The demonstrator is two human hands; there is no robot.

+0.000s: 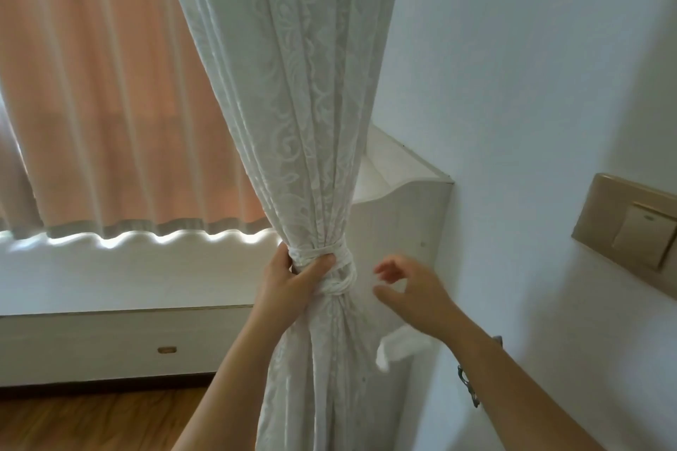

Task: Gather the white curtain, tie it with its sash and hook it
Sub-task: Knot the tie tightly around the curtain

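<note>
- Gathered white curtain (300, 157) hangs just left of the wall corner, with the sash (342, 269) wrapped round its waist and, I judge, knotted.
- My left hand (289, 282) grips the bunch at the wrap, thumb lying over the sash.
- My right hand (410, 286) is just beside the knot, fingers loosely spread, holding nothing.
- The sash tail (397, 350) dangles under my right wrist.
- The hook (468, 384) sits on the wall, lower right.
- Next I'd pinch the tail, snug the knot against my left thumb, then loop it to the hook without letting the folds slip.
</note>
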